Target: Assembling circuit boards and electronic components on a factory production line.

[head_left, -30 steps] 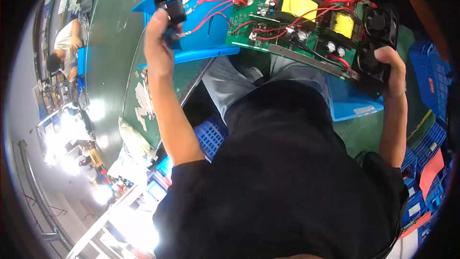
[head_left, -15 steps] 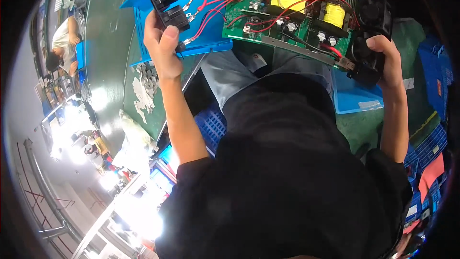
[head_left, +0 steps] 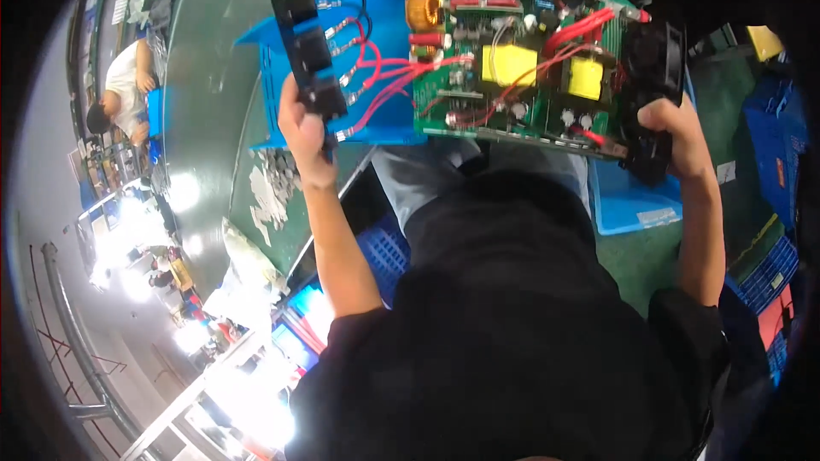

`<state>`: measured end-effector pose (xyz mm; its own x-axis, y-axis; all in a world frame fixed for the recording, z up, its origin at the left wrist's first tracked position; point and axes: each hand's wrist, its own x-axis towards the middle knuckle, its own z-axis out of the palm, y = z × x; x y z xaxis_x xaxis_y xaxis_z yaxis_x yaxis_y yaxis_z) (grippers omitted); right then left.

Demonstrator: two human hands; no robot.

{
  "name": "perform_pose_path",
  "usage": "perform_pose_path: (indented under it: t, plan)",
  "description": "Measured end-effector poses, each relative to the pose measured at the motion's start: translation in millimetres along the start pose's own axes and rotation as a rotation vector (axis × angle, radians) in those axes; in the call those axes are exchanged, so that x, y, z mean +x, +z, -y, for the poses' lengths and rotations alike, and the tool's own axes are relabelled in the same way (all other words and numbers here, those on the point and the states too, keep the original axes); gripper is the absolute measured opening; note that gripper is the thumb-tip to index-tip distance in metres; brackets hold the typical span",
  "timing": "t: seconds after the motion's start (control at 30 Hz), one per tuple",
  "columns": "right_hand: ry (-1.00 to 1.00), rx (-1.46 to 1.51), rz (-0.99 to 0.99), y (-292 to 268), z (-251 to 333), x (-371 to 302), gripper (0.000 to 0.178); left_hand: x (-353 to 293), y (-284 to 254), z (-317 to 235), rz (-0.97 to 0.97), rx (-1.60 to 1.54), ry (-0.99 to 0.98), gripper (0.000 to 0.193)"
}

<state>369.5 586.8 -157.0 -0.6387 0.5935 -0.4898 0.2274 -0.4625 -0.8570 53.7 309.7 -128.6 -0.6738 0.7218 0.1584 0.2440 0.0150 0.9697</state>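
Note:
My left hand is closed round the lower end of a black socket panel, its thumb on the front. Red and black wires run from the panel's terminals to a green circuit board. Two yellow-wrapped transformers and a copper-wound coil stand on the board. At the board's right end is a black fan panel, gripped at its lower corner by my right hand, thumb on top. Behind the wires sits a blue plastic bin, partly hidden by the board.
Scraps of grey material and a pale plastic bag lie on the green bench to the left. Another blue bin is below the board. Blue crates stand at right. A co-worker sits far left.
Both hands have brought the socket panel, board and fans lower in view, toward me. The board now lies more level, and its far edge and copper coil show more fully.

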Motion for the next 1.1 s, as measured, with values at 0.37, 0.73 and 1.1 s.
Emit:
perform_pose_path:
  t: [0.37, 0.73, 1.1]
  plan:
    - [0.070, -0.004, 0.051, 6, 19, 14, 0.043, 2, 12, -12, -0.087, 0.047, -0.119, 0.107]
    - [0.078, -0.183, 0.177, 15, 45, 19, 0.041, -3, -7, -12, 0.001, -0.135, -0.286, 0.080]
    - [0.093, -0.094, 0.118, 20, 31, 18, 0.051, 21, -137, 18, -0.342, 1.246, -0.470, 0.049]
